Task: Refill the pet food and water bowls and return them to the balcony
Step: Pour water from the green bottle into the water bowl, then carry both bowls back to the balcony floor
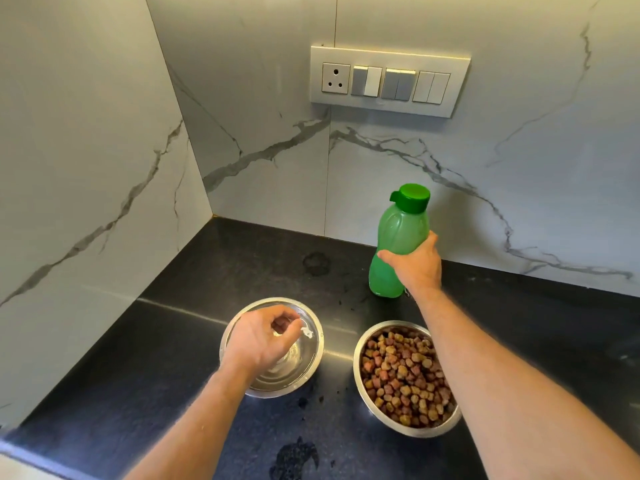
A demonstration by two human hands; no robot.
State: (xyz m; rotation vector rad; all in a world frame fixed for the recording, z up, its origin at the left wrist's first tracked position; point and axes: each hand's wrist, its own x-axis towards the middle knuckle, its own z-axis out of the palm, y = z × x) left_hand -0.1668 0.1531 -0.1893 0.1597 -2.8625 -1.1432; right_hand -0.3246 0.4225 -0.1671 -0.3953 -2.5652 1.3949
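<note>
Gripping, item one: right hand [414,268], fingers wrapped round the middle of the green bottle [394,251], which stands upright at centre right of the frame, base on the black counter [173,341], close to the marble wall [450,168]. Dark green cap [410,197] on, flip tab looking shut.

Item two: left hand [259,337], lower centre, fingers curled loosely with thumb near forefinger, poised over the steel water bowl [277,382]. Whether they pinch anything or touch the rim cannot be told. Bowl appears to hold clear water, level uncertain.

Item three: food bowl [405,379], lower right of centre, heaped with brown kibble [401,372], just beside the water bowl and directly under the right forearm.

Item four: wet patches and stray crumbs on the counter, lower centre and near the bottle.

Risks, as judged:
- Forearm dropping while the bottle is drawn back would likely clip the food bowl's rim and scatter kibble.
- A damp counter could let either bowl skid when lifted one-handed.
- Pouring with the cap seated yields nothing; snapped open hard, water may splash into the kibble.
- Full bowls carried to the balcony risk slopping.

Switch panel [389,81], upper centre, well clear of the water.
</note>
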